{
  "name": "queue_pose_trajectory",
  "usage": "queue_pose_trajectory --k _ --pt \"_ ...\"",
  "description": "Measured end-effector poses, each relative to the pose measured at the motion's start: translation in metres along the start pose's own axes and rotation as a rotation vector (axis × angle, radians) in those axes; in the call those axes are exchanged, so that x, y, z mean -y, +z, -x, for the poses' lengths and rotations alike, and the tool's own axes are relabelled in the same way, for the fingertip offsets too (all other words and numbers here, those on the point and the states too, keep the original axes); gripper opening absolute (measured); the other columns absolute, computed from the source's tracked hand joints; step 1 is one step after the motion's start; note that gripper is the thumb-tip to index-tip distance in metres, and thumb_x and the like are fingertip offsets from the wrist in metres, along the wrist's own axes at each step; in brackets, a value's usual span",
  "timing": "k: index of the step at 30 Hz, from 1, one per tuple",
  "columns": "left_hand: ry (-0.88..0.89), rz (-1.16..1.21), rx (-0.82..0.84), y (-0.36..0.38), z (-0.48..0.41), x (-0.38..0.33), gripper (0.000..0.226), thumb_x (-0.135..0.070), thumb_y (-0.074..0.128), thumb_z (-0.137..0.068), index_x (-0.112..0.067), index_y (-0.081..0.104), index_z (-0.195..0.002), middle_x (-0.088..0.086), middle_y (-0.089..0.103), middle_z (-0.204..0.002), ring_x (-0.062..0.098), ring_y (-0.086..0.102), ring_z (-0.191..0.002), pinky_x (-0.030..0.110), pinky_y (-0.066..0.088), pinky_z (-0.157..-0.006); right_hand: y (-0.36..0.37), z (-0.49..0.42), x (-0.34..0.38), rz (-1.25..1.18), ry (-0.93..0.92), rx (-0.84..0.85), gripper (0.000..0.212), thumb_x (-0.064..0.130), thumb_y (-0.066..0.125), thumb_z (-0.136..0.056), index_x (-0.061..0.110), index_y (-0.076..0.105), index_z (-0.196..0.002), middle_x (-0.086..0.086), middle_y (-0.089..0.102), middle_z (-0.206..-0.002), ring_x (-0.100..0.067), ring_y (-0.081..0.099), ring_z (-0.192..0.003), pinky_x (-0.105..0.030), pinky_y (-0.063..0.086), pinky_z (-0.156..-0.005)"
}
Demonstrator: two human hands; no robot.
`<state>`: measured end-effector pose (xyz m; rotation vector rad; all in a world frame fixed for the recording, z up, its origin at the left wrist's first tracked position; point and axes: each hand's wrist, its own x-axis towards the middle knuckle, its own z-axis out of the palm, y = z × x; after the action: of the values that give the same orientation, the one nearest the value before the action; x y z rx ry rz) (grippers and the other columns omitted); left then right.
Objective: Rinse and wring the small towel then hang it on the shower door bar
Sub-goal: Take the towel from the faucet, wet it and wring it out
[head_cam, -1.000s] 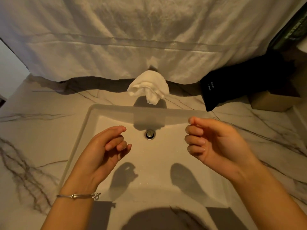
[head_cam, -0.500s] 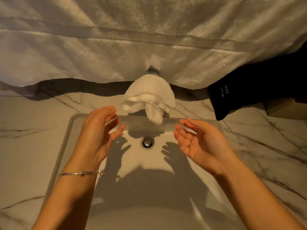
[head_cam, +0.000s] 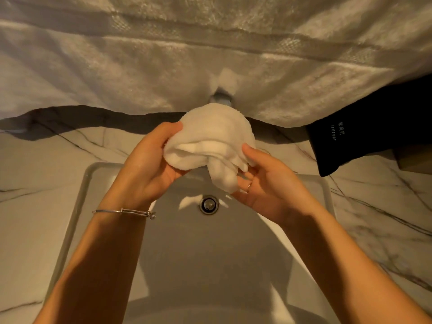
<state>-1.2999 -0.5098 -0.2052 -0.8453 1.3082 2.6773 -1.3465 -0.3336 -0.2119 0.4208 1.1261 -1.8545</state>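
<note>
The small white towel [head_cam: 211,136] is bunched over the faucet [head_cam: 221,98] at the back of the sink, and only the faucet's base shows. My left hand [head_cam: 149,164] grips the towel's left side with thumb on top. My right hand [head_cam: 264,183] holds its right side, fingers under the hanging end. A bracelet sits on my left wrist. The shower door bar is not in view.
The white rectangular sink [head_cam: 93,174] with its metal drain [head_cam: 208,204] lies below my hands, set in a marble counter [head_cam: 46,164]. A large white towel [head_cam: 210,54] hangs across the back. A black bag [head_cam: 374,127] rests at the right.
Both hands moved forward from above the basin and took hold of the small towel on the faucet. The camera has leaned in closer.
</note>
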Motion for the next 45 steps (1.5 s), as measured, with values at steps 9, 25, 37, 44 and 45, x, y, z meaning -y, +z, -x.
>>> queue_pose_trajectory --k 9,25,37,44,45 --pt "0.227 -0.044 -0.082 0.015 0.029 -0.017 0.031 -0.006 0.052 -0.083 -0.016 0.069 -0.059 0.001 0.069 -0.063 0.014 0.068 -0.066 0.031 0.057 -0.064 0.008 0.03 0.017 -0.146 -0.132 -0.097 0.01 0.003 0.057 -0.079 0.012 0.062 -0.082 -0.002 0.063 -0.078 -0.012 0.056 -0.072 -0.018 0.05 -0.057" --pt "0.013 -0.31 -0.105 0.024 0.129 0.028 0.021 -0.008 0.064 -0.077 -0.014 0.058 -0.096 0.014 0.061 -0.101 0.03 0.06 -0.089 0.046 0.055 -0.077 -0.029 0.137 -0.054 -0.028 -0.022 0.182 0.057 0.044 0.065 -0.067 0.011 0.065 -0.113 -0.017 0.072 -0.105 -0.031 0.069 -0.092 -0.036 0.058 -0.068" --pt "0.009 -0.267 0.446 0.06 0.177 -0.002 0.033 -0.006 0.062 -0.071 -0.024 0.07 -0.097 0.008 0.064 -0.102 0.028 0.061 -0.094 0.034 0.058 -0.066 -0.019 0.149 -0.066 0.044 0.055 0.641 0.078 0.067 0.042 -0.082 0.014 0.036 -0.139 -0.012 0.045 -0.144 -0.029 0.042 -0.13 -0.047 0.017 -0.114" --pt "0.29 -0.866 0.427 0.058 0.171 -0.016 0.024 -0.007 0.061 -0.082 -0.025 0.071 -0.095 -0.002 0.069 -0.099 0.009 0.067 -0.076 0.017 0.052 -0.06 -0.02 0.152 -0.063 0.208 0.008 0.755 0.072 0.055 0.058 -0.077 0.014 0.043 -0.134 -0.007 0.059 -0.13 -0.026 0.053 -0.121 -0.048 0.039 -0.103" --pt "0.327 -0.99 0.496 0.055 0.17 -0.018 0.022 -0.014 0.063 -0.083 -0.027 0.07 -0.098 -0.009 0.069 -0.097 0.005 0.065 -0.078 0.016 0.051 -0.062 -0.022 0.152 -0.061 0.218 0.02 0.784 0.067 0.049 0.064 -0.076 0.012 0.049 -0.129 -0.007 0.064 -0.124 -0.025 0.058 -0.115 -0.045 0.046 -0.099"
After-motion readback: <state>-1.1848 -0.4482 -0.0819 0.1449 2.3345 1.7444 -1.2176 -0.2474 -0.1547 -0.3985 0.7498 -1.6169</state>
